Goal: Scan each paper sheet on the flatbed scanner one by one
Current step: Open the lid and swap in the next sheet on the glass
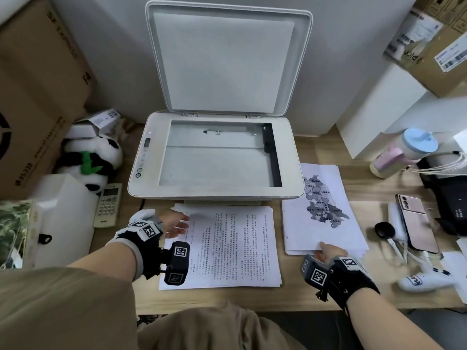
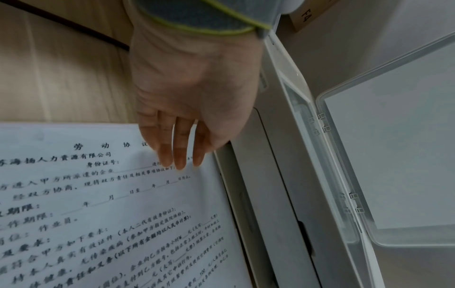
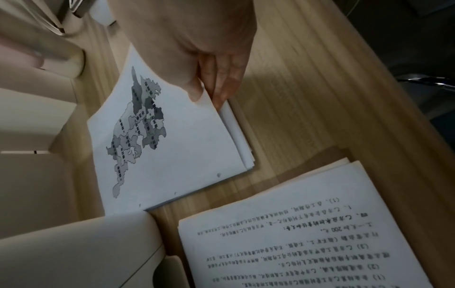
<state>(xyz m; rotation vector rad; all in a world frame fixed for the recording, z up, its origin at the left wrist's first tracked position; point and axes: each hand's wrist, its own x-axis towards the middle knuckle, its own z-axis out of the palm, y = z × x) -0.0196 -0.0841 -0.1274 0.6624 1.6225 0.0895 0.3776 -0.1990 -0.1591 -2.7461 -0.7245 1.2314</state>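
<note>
The flatbed scanner (image 1: 290,157) stands at the middle of the desk with its lid (image 1: 225,61) raised and its glass bare. A stack of printed text sheets (image 1: 227,246) lies right in front of it. My left hand (image 1: 174,223) is over that stack's far left corner, fingers (image 2: 179,157) straight on or just above the top page (image 2: 98,214). Right of the scanner lies a second stack topped by a map sheet (image 1: 321,213). My right hand (image 1: 328,251) pinches the near edge of the map sheet (image 3: 177,146), thumb on top, fingers (image 3: 221,93) beneath, that edge slightly raised.
A large cardboard box (image 1: 32,97), a panda plush (image 1: 93,160) and a remote (image 1: 107,205) crowd the left side. On the right are a pink phone (image 1: 417,223), a pastel bottle (image 1: 404,152), cables and white boxes (image 1: 379,109). The desk's front edge is near my body.
</note>
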